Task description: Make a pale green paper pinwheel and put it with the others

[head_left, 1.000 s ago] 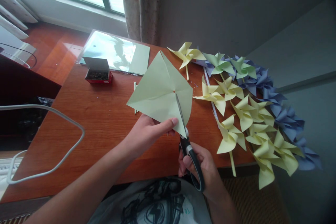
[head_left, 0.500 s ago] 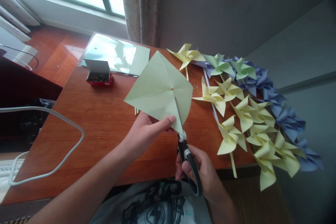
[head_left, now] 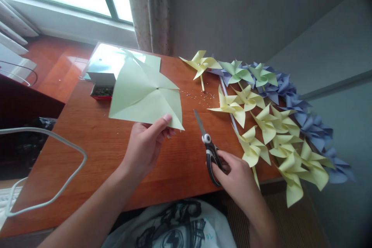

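Left hand (head_left: 144,142): fingers pinching green paper (head_left: 136,102) near corner. Scissors (head_left: 206,139) right of paper, apart, long axis forward, tips leaning paperward; right hand (head_left: 235,169) nearer, fingers around handles.

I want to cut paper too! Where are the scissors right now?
In the head view, the black-handled scissors are just right of centre, held in the right grip, between the pale green paper and the yellow pinwheels.
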Motion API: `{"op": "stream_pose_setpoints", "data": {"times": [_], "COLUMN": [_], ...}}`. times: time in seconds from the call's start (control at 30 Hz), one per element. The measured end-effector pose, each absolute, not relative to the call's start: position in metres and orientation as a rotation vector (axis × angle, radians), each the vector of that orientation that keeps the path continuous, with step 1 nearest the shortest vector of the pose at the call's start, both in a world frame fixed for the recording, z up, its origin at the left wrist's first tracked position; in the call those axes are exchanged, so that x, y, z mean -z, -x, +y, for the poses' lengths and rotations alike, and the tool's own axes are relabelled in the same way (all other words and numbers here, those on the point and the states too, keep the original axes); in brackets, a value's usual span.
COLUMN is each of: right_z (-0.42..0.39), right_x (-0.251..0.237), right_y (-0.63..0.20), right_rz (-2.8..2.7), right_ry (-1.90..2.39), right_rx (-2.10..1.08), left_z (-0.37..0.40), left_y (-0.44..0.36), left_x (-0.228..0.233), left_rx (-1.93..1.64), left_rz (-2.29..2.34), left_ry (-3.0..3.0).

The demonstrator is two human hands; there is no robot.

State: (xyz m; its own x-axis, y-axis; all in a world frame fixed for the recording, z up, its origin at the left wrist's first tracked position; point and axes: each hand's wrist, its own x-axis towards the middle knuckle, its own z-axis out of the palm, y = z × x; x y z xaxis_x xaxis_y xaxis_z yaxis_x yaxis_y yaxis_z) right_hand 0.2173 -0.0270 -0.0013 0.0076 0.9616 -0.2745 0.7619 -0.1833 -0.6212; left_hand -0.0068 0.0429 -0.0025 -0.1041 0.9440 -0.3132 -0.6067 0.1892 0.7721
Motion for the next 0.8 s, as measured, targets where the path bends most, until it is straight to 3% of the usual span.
{"op": "stream_pose_setpoints", "data": {"times": [0.17, 0.3, 0.8], "right_z": [-0.013, -0.003, 0.011], "right_x": [0.016, 0.023, 0.031], "right_y": [-0.221, -0.217, -0.211], "right_rz": [-1.918, -1.935, -1.974], "right_ry": [2.028, 1.980, 2.197], "right_rx": [-0.396, -0.138, 0.086], "left_z": [0.044, 0.044, 0.043], "left_y": [0.006, 0.005, 0.005], "left_x": [0.002, 0.004, 0.004], "left_rx": [-1.362, -1.341, -1.302], "left_rz": [0.988, 0.991, 0.998], "left_ry": [-0.438, -0.462, -0.466]}}
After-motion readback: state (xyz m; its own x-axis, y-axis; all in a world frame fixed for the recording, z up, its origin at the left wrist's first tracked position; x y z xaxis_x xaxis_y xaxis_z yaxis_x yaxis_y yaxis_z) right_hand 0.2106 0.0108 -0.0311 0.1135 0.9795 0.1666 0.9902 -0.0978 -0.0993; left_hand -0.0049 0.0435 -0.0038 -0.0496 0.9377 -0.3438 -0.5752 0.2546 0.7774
